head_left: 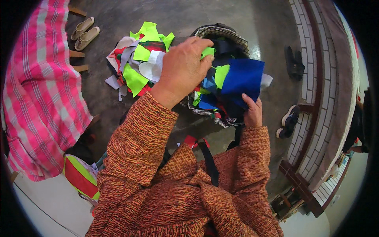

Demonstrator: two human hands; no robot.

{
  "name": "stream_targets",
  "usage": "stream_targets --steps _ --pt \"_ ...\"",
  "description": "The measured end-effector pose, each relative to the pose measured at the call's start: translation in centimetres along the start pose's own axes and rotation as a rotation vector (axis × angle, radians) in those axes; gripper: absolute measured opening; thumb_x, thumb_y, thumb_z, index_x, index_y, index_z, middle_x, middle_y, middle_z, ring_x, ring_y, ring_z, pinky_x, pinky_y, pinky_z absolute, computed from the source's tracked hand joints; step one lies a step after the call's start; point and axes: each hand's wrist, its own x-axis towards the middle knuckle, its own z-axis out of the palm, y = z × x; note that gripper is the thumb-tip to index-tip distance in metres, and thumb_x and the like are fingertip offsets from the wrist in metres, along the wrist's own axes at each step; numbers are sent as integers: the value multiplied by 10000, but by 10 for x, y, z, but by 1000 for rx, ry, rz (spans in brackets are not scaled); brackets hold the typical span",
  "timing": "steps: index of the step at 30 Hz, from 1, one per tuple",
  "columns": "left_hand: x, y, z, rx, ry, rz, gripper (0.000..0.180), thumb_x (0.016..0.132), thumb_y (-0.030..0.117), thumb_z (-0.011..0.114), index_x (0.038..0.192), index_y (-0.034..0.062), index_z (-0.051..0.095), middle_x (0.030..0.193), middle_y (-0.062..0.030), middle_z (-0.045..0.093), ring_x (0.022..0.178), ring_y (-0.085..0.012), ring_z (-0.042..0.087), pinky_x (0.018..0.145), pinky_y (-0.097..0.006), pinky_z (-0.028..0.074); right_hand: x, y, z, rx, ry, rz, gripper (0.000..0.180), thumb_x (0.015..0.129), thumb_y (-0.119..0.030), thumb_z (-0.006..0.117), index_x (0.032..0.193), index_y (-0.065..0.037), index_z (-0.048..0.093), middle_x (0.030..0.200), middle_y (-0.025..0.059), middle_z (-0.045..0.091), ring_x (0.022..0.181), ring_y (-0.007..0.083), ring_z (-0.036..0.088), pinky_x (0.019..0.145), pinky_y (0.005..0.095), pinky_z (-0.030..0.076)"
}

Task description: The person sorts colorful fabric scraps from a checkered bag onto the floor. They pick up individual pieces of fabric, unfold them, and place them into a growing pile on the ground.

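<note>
Right now your left hand (182, 67) is raised over the basket (221, 32), knuckles up and wrist bent, with the forearm in its rust-coloured knit sleeve (136, 146) climbing from the lower edge. Its fingertips (205, 49) curl downward and close on a small lime-green scrap (208, 51), pinching it just above the heap of cloth pieces in the basket. Your right hand (252, 112) sits lower, at the near rim of the basket, thumb on top, clamped on the lower edge of a blue cloth (242, 79) that stands up in front of it. The blue cloth lies across the right side of the basket, touching a green piece (221, 75) beside it.

Left of the basket, a loose pile of scraps (136, 59) in green, white, grey and red rests on the concrete floor (197, 15), just beside your left hand. A pink checked cloth (39, 91) fills the left side, and a pair of beige shoes (85, 32) lies beyond it. Dark sandals (295, 63) sit near the tiled step (312, 79) on the right.

Your left hand covers much of the basket's middle, so what lies under the palm cannot be made out. The right hand's fingers are hidden behind the blue cloth, and the basket's near wall is buried under cloth.
</note>
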Motion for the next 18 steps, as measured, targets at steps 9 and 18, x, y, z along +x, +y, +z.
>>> stream_targets --steps 9,18 --pt "2 9 38 -90 -398 -100 446 876 390 592 1044 -22 625 952 -171 660 863 -260 639 761 -337 483 -18 -11 10 456 -126 -117 558 708 -112 596 1240 -16 458 1183 131 554 1104 302 528 996 451 391" --pt "9 32 63 -966 -849 -754 492 911 482 501 1156 67 600 1076 -48 640 958 -157 596 855 -310 463 -28 -33 4 552 -284 -37 680 630 -160 607 1269 -10 429 1186 150 554 1096 307 540 976 442 419"
